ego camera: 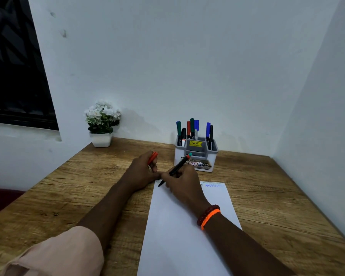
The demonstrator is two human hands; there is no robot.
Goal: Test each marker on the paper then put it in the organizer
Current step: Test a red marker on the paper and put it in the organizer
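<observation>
Markers under test, shown left to right. Far left, against the wall, stands a potted white flower, not involved. Left hand rests on the wooden table just left of the paper; its fingers curl round a red cap, which juts up and to the right. Right hand pinches a black-barrelled marker low on the barrel, tip touching the far left corner of the sheet, teal end tilted toward the organizer. Blue scribbles mark the far right corner. Far centre-right, the grey organizer holds several capped markers upright in its rear compartments.

Handling, as judged: the marker is light, stiff and smooth, so a firm pinch near the tip suits writing; for recapping and dropping it into a compartment, a mid-barrel hold would likely steady it better.
</observation>
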